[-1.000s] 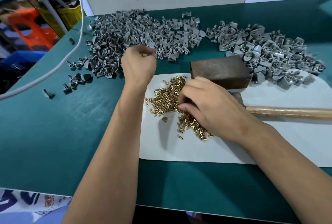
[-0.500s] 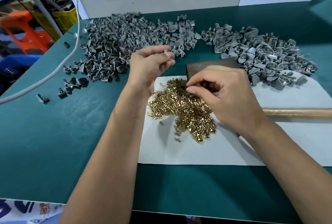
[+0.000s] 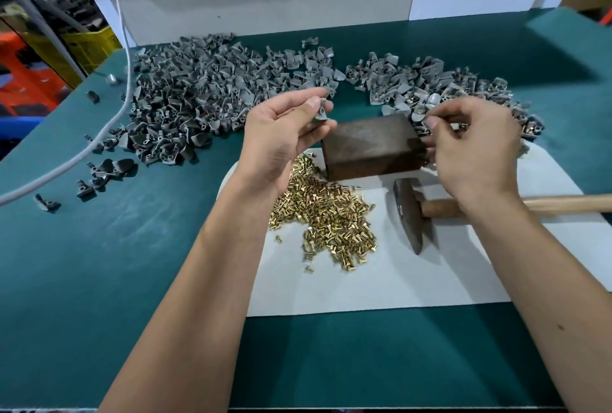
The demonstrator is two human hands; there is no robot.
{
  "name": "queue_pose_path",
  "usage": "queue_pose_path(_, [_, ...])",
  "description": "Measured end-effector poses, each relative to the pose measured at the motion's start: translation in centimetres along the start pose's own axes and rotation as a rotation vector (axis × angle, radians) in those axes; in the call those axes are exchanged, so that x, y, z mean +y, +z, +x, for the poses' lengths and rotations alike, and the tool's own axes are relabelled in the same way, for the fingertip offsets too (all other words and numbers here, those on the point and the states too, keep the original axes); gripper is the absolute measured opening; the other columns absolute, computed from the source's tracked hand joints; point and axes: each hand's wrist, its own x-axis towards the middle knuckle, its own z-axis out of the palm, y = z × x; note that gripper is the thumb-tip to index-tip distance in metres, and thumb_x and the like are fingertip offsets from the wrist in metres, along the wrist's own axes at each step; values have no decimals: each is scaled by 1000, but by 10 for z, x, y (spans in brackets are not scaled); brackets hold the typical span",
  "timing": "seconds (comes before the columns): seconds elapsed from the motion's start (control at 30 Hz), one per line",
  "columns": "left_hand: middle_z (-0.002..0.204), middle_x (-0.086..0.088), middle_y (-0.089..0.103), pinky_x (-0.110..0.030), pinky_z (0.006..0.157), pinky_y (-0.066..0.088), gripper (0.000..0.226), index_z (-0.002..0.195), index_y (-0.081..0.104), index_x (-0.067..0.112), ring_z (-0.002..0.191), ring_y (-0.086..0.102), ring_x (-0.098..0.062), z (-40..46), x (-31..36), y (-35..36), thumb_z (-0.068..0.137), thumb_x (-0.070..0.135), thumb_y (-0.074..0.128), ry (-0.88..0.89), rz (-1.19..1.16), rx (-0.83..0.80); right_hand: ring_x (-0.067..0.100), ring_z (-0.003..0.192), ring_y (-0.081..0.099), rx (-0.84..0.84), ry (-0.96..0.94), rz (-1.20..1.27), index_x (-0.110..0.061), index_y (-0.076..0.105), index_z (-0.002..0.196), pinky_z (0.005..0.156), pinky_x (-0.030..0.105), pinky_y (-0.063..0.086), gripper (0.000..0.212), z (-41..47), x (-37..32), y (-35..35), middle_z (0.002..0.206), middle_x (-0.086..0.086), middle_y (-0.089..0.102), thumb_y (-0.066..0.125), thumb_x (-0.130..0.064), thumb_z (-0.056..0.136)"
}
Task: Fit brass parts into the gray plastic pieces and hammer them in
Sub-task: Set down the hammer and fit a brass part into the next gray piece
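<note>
1. Holding is done at chest height: a gray plastic piece [image 3: 322, 112] is pinched between thumb and fingertips of the left hand [image 3: 281, 134], above the dark metal block [image 3: 372, 147].
2. Something small is nipped by the curled fingers of the right hand [image 3: 473, 144], likely a brass part; what it is cannot be told.
3. The loose brass parts [image 3: 326, 213] are heaped on the white sheet [image 3: 381, 286], near the hammer [image 3: 410, 213], which is left untouched.
4. Unworked gray pieces [image 3: 205, 97] are piled at the far left, and a second pile [image 3: 430, 88] at the far right.
5. The plastic piece is judged light and stiff; it is best gripped by its flat wing, with the socket left clear.
6. The brass parts are judged small, hard and slippery, so a fingertip pinch on the head is advised.
</note>
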Motion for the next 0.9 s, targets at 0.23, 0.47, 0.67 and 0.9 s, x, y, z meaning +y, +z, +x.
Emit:
queue_pose_path(0.23, [105,-21,75,-26,81,59,20,113,72,-2,87,74,-26,2,-2,2,97,-4,60,9,-39,-33,7,71,70,29,-64,-71,-26,73,94,75,31,59,15,-1,-2,-3,85,-7,72,68,-12,95])
queue_pose_path(0.47, [113,-24,73,-27,88,58,34,122,68,-3,97,74,-29,-2,-8,8,91,-14,61,19,-2,-230,5,84,71,-80,-252,97,-16,77,102,81,23,58,17,-16,-22,-1,90,-8,74,75,-7,88])
queue_pose_path(0.67, [113,-23,73,-28,89,58,41,127,65,-5,99,73,-28,-4,-10,8,88,-13,64,19,26,-365,3,86,71,-119,-365,139,-13,74,106,79,19,58,21,-26,-30,5,90,-8,73,79,-8,87])
queue_pose_path(0.9, [101,-18,76,-30,83,62,38,119,68,-4,90,75,-27,-6,-11,11,85,-18,64,32,68,-385,-2,87,73,-111,-365,177,-17,70,103,81,24,60,23,-26,-31,4,88,-14,75,82,-13,84])
